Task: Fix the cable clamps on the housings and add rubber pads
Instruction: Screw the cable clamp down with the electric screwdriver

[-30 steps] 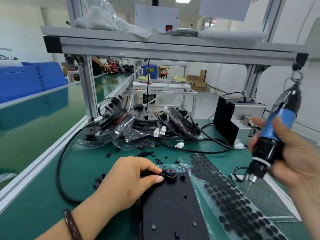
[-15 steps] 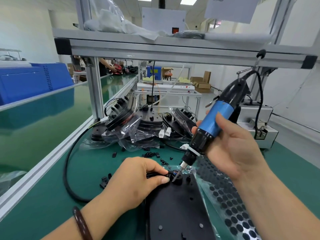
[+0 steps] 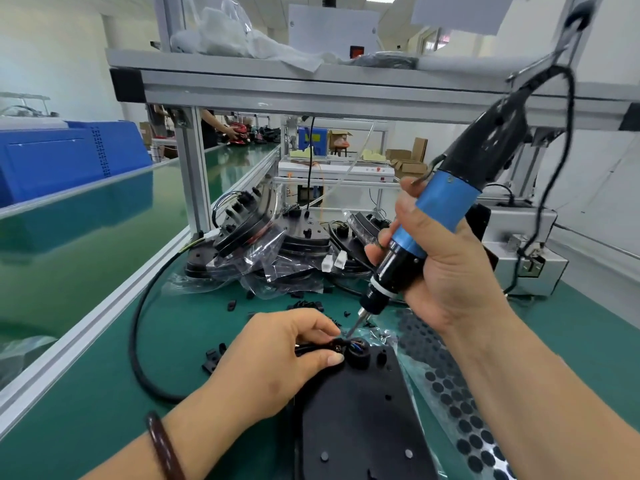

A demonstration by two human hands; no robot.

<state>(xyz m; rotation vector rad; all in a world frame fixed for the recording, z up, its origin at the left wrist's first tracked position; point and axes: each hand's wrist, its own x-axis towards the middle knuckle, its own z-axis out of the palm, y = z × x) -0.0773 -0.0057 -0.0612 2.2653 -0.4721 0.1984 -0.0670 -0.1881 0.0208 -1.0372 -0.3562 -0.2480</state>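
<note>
The left hand [image 3: 277, 362] is pinching the small cable clamp [image 3: 337, 346] between thumb and forefinger at the far end of the black housing [image 3: 360, 410], pressing it over the cable [image 3: 138, 341]. The right hand [image 3: 446, 268] is gripping the blue electric screwdriver [image 3: 446, 206], tilting its bit down at the clamp. The clamp is looking tiny, light and easily knocked askew, so holding it by its edges seems wisest; the housing is looking stiff and flat. Right of the housing, a sheet of rubber pads [image 3: 450, 393] is lying on the green surface [image 3: 104, 427]; beyond the housing, bagged housings [image 3: 270, 251] are sitting heaped.
</note>
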